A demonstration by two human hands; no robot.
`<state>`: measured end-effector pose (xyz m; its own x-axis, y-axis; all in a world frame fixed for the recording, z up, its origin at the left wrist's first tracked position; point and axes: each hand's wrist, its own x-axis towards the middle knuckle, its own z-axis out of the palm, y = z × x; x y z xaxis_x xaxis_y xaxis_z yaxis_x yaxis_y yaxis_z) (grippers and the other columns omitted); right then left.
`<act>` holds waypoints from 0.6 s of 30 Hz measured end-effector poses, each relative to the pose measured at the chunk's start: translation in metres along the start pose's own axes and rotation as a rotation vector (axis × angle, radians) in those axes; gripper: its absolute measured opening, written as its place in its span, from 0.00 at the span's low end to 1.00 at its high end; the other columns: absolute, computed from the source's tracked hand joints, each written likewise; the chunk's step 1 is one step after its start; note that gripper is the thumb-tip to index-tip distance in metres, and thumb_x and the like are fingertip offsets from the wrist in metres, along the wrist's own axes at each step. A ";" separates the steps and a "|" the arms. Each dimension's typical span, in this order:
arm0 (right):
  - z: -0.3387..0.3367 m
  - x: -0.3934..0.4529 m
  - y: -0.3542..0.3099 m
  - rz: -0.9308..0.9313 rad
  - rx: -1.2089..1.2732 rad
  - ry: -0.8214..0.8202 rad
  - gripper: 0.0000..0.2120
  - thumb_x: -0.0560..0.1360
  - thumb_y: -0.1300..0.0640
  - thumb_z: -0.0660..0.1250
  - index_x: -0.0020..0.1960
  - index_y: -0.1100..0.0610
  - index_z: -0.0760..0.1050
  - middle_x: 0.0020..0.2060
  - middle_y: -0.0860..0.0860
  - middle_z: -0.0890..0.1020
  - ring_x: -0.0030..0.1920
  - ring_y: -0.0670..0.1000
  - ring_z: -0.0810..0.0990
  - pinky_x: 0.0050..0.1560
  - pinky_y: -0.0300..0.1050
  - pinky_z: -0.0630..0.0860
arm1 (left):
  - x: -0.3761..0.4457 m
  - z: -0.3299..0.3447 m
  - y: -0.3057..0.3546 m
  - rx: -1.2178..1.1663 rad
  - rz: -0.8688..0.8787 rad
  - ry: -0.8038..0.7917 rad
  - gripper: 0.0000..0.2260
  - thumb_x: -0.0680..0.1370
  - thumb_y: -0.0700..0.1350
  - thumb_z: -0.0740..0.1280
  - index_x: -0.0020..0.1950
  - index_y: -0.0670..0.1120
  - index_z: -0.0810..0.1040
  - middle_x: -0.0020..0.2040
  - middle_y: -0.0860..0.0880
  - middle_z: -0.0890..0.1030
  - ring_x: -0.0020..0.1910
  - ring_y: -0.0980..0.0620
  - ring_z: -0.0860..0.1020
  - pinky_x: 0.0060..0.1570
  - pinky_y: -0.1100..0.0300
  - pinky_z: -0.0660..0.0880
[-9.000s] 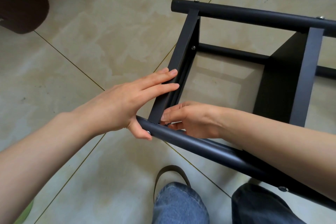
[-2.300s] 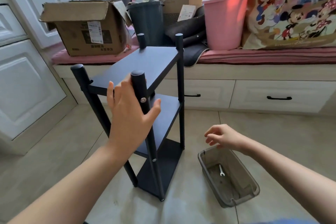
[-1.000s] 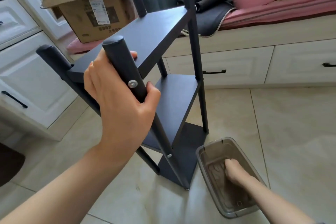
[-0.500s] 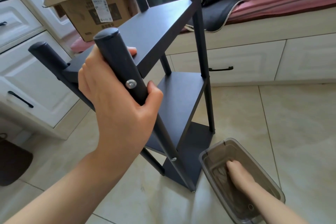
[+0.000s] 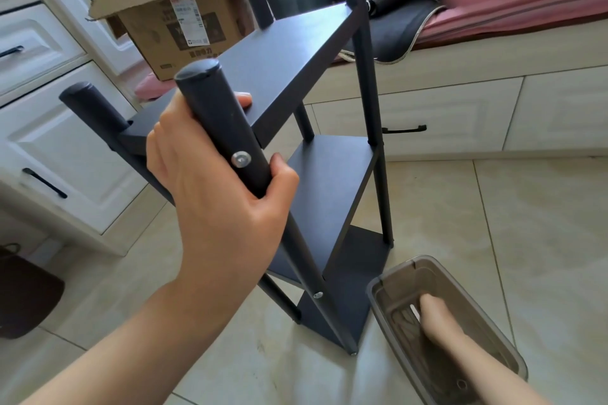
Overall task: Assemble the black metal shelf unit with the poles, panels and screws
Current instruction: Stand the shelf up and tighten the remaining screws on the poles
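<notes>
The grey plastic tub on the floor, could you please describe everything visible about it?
The tub is a translucent smoky-grey rectangular plastic bin with rounded corners and a raised rim, standing open on the tiled floor just right of the shelf unit. The right hand reaches down inside; a small pale tool lies by its fingers. A small ring-like item lies near its near end.

Tiled floor (image 5: 493, 223) bears shelf unit (image 5: 329, 181), tub (image 5: 444, 273)

A single head-worn wide-angle camera looks forward and down from close above the shelf unit (image 5: 296, 52), its near pole (image 5: 227, 141) filling the centre, tiled floor (image 5: 493, 223) toward 4 o'clock, white cabinets (image 5: 49, 128) at 9 o'clock.
</notes>
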<state>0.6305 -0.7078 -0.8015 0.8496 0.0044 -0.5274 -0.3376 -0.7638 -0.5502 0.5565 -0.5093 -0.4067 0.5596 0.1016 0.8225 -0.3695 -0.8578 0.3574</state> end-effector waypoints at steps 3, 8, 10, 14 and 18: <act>-0.003 0.001 0.001 -0.032 -0.175 0.022 0.05 0.80 0.62 0.60 0.47 0.55 0.66 0.47 0.52 0.76 0.44 0.51 0.74 0.46 0.44 0.74 | 0.000 -0.001 0.000 0.006 0.003 0.005 0.22 0.71 0.45 0.69 0.61 0.53 0.64 0.55 0.62 0.68 0.59 0.40 0.74 0.57 0.34 0.74; 0.001 0.008 0.010 -0.006 -0.129 0.038 0.05 0.82 0.63 0.54 0.50 0.57 0.67 0.50 0.55 0.78 0.40 0.50 0.72 0.41 0.43 0.68 | 0.000 -0.001 -0.001 0.017 -0.025 -0.010 0.24 0.71 0.46 0.71 0.60 0.60 0.62 0.56 0.62 0.68 0.62 0.41 0.74 0.56 0.34 0.75; -0.001 0.009 0.011 -0.036 -0.169 0.053 0.06 0.82 0.62 0.53 0.52 0.57 0.67 0.55 0.58 0.78 0.46 0.55 0.74 0.45 0.45 0.69 | 0.001 -0.001 0.000 0.026 -0.026 -0.011 0.25 0.71 0.47 0.71 0.60 0.64 0.61 0.56 0.62 0.67 0.62 0.40 0.74 0.56 0.35 0.75; -0.010 0.008 0.008 -0.068 -0.284 0.062 0.11 0.83 0.63 0.50 0.55 0.58 0.71 0.58 0.57 0.78 0.49 0.54 0.73 0.48 0.45 0.70 | 0.000 -0.001 0.000 0.024 -0.026 -0.016 0.26 0.71 0.47 0.71 0.59 0.65 0.61 0.56 0.63 0.68 0.61 0.41 0.74 0.57 0.35 0.76; -0.017 0.011 0.008 -0.093 -0.401 0.047 0.12 0.83 0.62 0.51 0.59 0.57 0.71 0.60 0.56 0.77 0.54 0.54 0.76 0.48 0.44 0.70 | 0.000 0.001 -0.001 0.037 -0.030 -0.008 0.24 0.71 0.48 0.71 0.59 0.64 0.62 0.58 0.54 0.70 0.61 0.39 0.75 0.57 0.35 0.76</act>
<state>0.6438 -0.7253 -0.8005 0.8899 0.0630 -0.4517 -0.0813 -0.9526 -0.2932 0.5577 -0.5092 -0.4080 0.5765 0.1238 0.8077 -0.3250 -0.8722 0.3656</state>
